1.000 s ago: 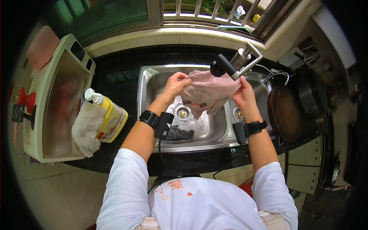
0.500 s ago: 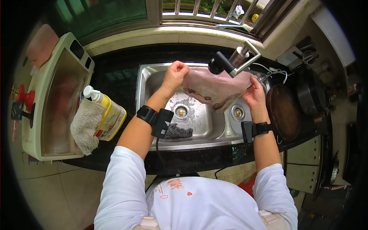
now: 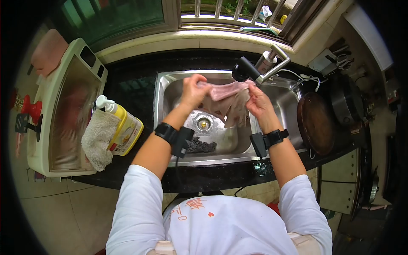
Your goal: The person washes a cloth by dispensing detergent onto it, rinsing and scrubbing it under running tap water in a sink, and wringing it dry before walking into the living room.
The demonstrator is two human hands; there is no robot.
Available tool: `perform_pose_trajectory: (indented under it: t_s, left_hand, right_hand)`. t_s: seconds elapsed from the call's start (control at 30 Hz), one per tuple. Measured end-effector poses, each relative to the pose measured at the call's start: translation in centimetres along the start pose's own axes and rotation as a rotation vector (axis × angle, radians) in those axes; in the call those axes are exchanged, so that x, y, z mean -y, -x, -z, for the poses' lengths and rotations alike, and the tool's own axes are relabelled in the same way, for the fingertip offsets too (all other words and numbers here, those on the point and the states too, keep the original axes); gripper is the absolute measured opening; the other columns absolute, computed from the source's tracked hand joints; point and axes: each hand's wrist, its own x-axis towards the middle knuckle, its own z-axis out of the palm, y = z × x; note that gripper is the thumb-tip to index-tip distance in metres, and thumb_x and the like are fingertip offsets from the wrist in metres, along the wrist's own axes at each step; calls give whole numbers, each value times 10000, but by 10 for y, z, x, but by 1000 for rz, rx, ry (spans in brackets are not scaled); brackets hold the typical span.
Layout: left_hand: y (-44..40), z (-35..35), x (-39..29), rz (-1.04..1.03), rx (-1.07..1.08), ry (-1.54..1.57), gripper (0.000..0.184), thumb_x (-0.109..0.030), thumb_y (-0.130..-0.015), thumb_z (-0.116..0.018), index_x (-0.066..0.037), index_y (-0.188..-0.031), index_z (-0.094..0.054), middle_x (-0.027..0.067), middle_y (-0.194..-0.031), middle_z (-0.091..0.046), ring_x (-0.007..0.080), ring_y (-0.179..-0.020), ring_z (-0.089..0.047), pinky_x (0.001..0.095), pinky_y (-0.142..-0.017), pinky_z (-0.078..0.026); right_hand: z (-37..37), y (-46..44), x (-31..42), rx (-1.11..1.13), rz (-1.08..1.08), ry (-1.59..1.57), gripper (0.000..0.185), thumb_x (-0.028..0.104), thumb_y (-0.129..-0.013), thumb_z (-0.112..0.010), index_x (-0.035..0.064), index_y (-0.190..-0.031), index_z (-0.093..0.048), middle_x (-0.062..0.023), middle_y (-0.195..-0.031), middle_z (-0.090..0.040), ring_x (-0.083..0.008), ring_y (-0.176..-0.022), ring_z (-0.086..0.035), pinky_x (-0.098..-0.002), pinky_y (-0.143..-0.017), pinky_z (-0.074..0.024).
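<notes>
A wet pink cloth (image 3: 227, 100) hangs in folds over the left basin of the steel sink (image 3: 204, 160). My left hand (image 3: 194, 91) is closed on its left end, and my right hand (image 3: 258, 102) pinches its upper right corner just under the black faucet head (image 3: 243, 70). The cloth's lower part droops, bunched, near the basin divider. Below it, a dark grey cloth (image 3: 199, 145) lies on the basin floor, close to the drain strainer (image 3: 203, 123).
On the left are a yellow pump bottle (image 3: 127, 131), a light towel (image 3: 100, 138) draped against it, and a cream appliance (image 3: 68, 114). To the right stand a round brown lid or board (image 3: 315, 123), a dark pot (image 3: 346, 102) and a knife holder (image 3: 324, 63).
My hands have come closer together, the right one moving left. The pink cloth, spread wide before, now hangs gathered in folds.
</notes>
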Motion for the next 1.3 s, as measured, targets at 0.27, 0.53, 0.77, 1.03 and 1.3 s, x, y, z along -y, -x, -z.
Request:
perform_pose_trajectory:
  t_s: [0.27, 0.53, 0.77, 1.03, 1.3]
  left_hand:
    - [41, -38, -29, 277, 430, 402, 154, -119, -750, -654, -67, -864, -565, -5, -753, -562, 75, -667, -518, 221, -632, -428]
    - [31, -38, -53, 357, 587, 503, 110, -124, -795, -598, -69, -846, -518, -29, -717, -536, 27, -671, -473, 183, -591, -384]
    - [13, -14, -49, 575, 422, 712, 93, -174, -824, -502, -91, -783, -514, -19, -749, -519, 86, -682, -495, 248, -644, -428]
    - [-13, -1, -68, 451, 466, 479, 262, -281, -831, -525, -28, -812, -590, 32, -734, -572, 116, -667, -505, 290, -605, -421]
    - [-14, -2, -75, 520, 548, 425, 225, -263, -823, -585, -41, -855, -591, -8, -796, -575, 64, -686, -489, 223, -641, -400]
  right_hand:
    - [-14, 5, -19, 153, -165, 154, 125, 91, -867, -468, 10, -954, -508, -99, -868, -584, -181, -772, -592, -299, -707, -504]
    - [-19, 7, -8, 132, -172, 388, 140, 125, -830, -546, 17, -919, -536, -77, -823, -593, -159, -721, -593, -281, -627, -508]
    - [-6, 8, 5, 372, 49, 1136, 228, 153, -770, -628, -2, -929, -580, -48, -836, -599, -114, -687, -562, -245, -649, -463]
    - [8, -5, 25, 35, -98, 994, 93, 204, -777, -621, 120, -809, -596, 27, -766, -574, -91, -693, -512, -255, -637, -402]
    - [4, -22, 33, 35, 34, 829, 167, 262, -766, -663, 149, -858, -583, 42, -815, -569, -88, -757, -518, -277, -653, -410]
